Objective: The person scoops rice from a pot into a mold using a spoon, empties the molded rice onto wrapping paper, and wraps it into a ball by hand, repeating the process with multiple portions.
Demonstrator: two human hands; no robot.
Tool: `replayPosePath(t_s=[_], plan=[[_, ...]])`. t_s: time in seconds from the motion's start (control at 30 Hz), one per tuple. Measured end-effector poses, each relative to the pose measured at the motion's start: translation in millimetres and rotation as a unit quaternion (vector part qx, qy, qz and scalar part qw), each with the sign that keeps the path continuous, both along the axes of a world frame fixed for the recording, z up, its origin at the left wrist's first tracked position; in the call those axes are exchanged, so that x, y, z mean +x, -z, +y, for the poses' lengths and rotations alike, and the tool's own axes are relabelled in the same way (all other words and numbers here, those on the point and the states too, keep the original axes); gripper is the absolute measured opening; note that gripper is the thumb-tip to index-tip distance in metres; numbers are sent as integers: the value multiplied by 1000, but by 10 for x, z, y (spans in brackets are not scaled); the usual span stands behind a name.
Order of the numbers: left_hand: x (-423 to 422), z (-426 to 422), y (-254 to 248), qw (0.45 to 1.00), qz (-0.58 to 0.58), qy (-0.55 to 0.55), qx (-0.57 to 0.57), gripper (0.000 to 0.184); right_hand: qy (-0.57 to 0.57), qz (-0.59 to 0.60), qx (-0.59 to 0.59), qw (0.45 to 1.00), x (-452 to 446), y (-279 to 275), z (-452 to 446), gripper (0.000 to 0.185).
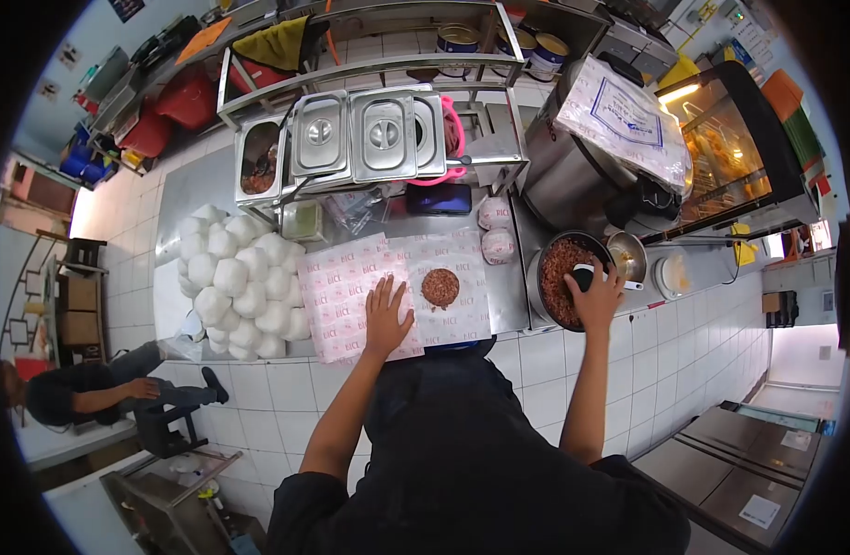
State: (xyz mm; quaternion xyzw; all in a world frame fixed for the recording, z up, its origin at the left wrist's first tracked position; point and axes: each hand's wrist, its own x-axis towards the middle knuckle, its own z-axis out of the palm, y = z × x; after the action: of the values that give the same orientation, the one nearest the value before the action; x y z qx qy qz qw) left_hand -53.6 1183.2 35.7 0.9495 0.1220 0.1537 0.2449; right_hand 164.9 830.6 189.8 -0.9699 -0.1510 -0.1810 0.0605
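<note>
My left hand (385, 314) lies flat, fingers stretched out, on a stack of white wrapping paper (337, 319) with red print. To its right, a round, flat portion of reddish-brown grainy food (440, 288) rests on a sheet of the same paper. My right hand (599, 298) is over a dark round pan (539, 305) filled with similar grainy food (562, 268). Its fingers curl round a small black-and-white tool (584, 276), whose exact kind is partly hidden by the hand.
White rounded bundles (244, 277) are piled at the left. Two printed-paper parcels (498, 246) sit behind the paper's right edge. Lidded steel pans (383, 134) stand at the back. Right of the pan are a metal bowl (627, 254) and a tub (673, 276). A person (92, 393) sits at left.
</note>
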Motion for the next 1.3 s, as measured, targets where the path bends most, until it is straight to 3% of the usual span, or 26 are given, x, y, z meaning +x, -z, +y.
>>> replayPosePath(t_s=[0.07,0.13,0.27,0.33,0.43,0.47,0.53,0.57,0.67,0.77,0.87,0.97,1.07,1.17,1.3], plan=[[196,172,-37,997,63,-4,-33,55,-146,54,177,972,-89,-114,717,26],[402,300,-47,997,68,3,-41,51,-289,174,239,911,-67,389,1254,29],[1222,540,-63,997,-14,76,-23,50,-347,238,107,901,321,1236,2053,39],[1500,612,44,993,65,98,3,53,-319,232,-9,919,468,1345,2220,44],[1859,726,58,965,231,118,29,49,-318,360,-86,873,748,1430,2339,57],[1874,705,19,947,294,122,33,47,-315,389,-99,860,770,1390,2353,52],[1789,659,-57,959,209,155,108,42,-307,443,-125,833,814,1295,2349,42],[1770,671,-156,961,164,169,147,41,-337,396,-133,844,808,1246,2319,38],[1675,783,-302,957,87,274,25,28,-418,272,-107,860,634,1102,2078,25],[1364,720,-540,945,159,254,-127,18,-498,169,9,851,396,860,1753,16],[926,550,-669,964,88,243,-71,16,-480,197,-61,853,170,943,1478,10],[718,554,-440,957,14,286,54,16,-488,165,-53,856,57,1001,1322,9],[555,564,-236,952,34,293,81,16,-528,132,-58,837,-4,1060,1274,12],[513,484,-151,961,34,271,41,13,-520,151,-14,840,-70,1215,1271,15],[551,243,-179,987,50,151,-22,12,-488,173,129,846,-110,1443,1272,19]])
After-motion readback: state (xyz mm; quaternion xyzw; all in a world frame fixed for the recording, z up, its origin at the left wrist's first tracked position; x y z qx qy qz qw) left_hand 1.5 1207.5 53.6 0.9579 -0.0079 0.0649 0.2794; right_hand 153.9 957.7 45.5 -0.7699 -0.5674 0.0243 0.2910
